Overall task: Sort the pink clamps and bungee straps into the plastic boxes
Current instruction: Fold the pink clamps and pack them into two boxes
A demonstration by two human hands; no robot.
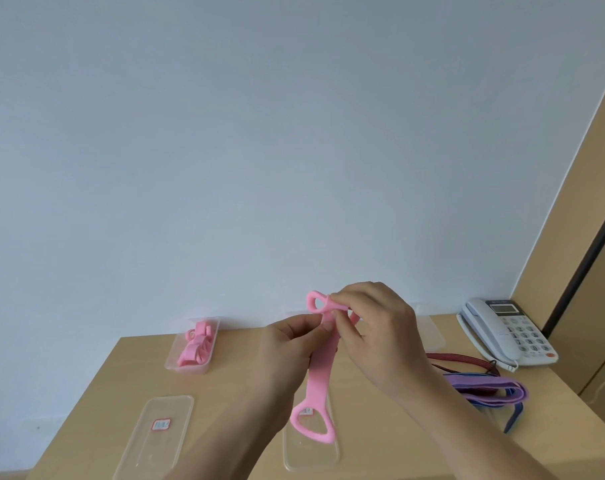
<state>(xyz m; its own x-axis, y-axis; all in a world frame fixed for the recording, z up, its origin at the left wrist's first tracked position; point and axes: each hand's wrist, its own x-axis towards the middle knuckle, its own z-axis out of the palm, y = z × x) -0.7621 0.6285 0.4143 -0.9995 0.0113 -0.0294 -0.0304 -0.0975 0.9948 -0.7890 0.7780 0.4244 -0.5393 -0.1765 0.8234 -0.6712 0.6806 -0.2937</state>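
One lid, front left: a clear lid (145, 455) lies flat on the table (225, 410); its red-edged sticker (161, 424) bears writing too blurred to read.
Pink box: the plastic box (186, 370) at the back left holds pink pieces, well apart from the hands.
Left hand: the left hand (290, 344) pinches the pink strap (323, 372) just below its folded top.
Strap position: held in the air, lower loop hanging over a clear tray (311, 459); its small tag (306, 411) is unreadable.
Right hand: the right hand (374, 327) has its fingers curled round the folded upper loop.
Risk, fold: looks springy and could pop open if either pinch eases.
Risk, loop: the dangling end could snag or nudge the tray.
Risk, loose straps: the purple and red straps (484, 389) lie tangled, so lifting one may drag the rest.
Telephone: the telephone (509, 330) has lettering too small to read.
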